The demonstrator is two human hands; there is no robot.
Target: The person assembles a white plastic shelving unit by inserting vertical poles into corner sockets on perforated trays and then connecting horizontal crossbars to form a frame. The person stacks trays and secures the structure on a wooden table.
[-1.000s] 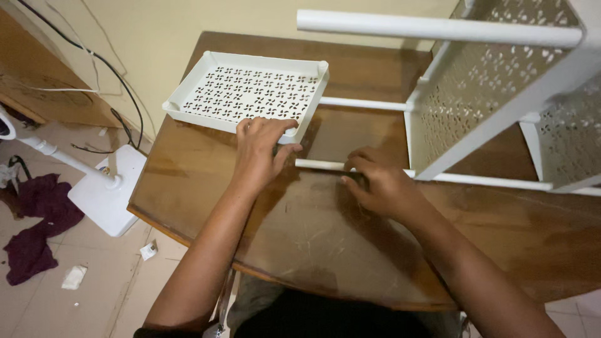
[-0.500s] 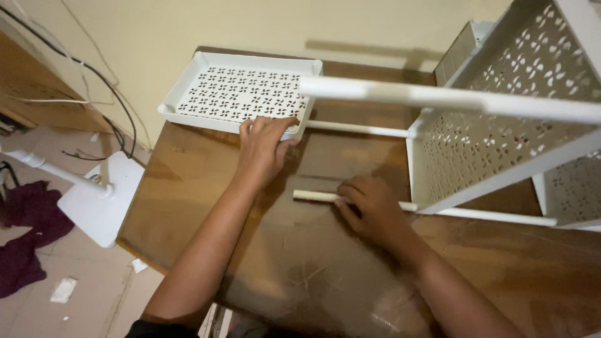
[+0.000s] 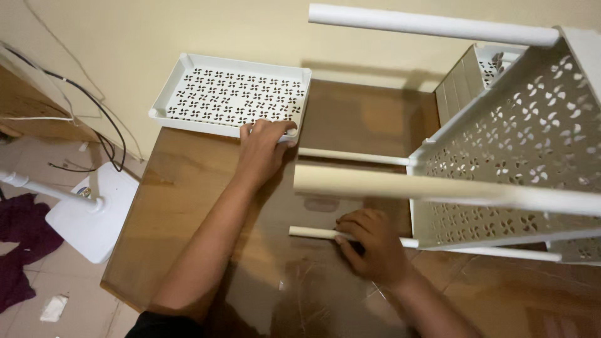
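Observation:
A loose white perforated tray (image 3: pixel 231 97) lies flat at the back left of the brown wooden table (image 3: pixel 169 206), against the wall. My left hand (image 3: pixel 263 147) grips its near right corner. A white plastic shelf rack (image 3: pixel 519 150) lies on its side to the right, several white poles sticking out leftward. My right hand (image 3: pixel 369 244) is closed around the lowest pole (image 3: pixel 313 233), which rests on the tabletop. Another pole (image 3: pixel 350 181) hangs above it and a thinner pole (image 3: pixel 350 156) sits behind.
The table's left edge drops to a tiled floor holding a white fan base (image 3: pixel 94 213), dark purple cloth (image 3: pixel 22 244) and a scrap of paper (image 3: pixel 53 307). Black and white cables (image 3: pixel 94 112) hang along the beige wall. A top pole (image 3: pixel 432 24) crosses overhead.
The view has risen and closed in. My left hand stays on the tray's corner. My right hand remains on the lowest pole, and the rack's poles now reach further left over the table.

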